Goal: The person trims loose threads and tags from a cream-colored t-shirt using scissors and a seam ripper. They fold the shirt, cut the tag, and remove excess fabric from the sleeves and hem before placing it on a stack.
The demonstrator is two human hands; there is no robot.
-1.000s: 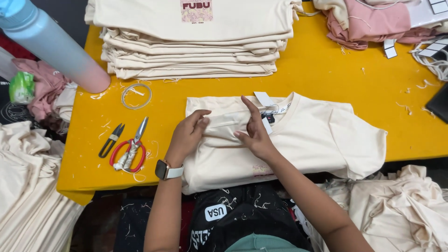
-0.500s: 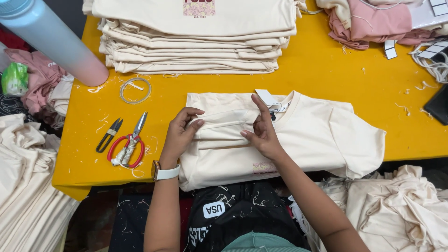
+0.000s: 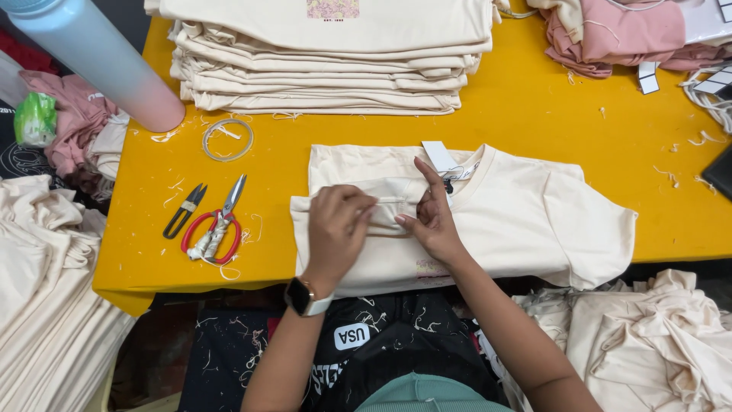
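In the head view, a cream T-shirt [image 3: 526,221] is lying flat at the centre of the yellow counter [image 3: 534,122], its hem hanging over the near edge. The left hand [image 3: 339,229] is curling its fingers around a folded band of fabric, pinching it, while the right hand [image 3: 435,217] is pressing flat on the same fold with fingers extended toward the collar and its white tag [image 3: 440,158]. The cloth is looking light, soft and limp, so it is probably best gripped at folded edges or seams. At left, red-handled scissors [image 3: 216,223] and 1 black thread snip [image 3: 185,210] are resting; a stack of folded cream shirts [image 3: 328,61] is sitting at the upper centre.
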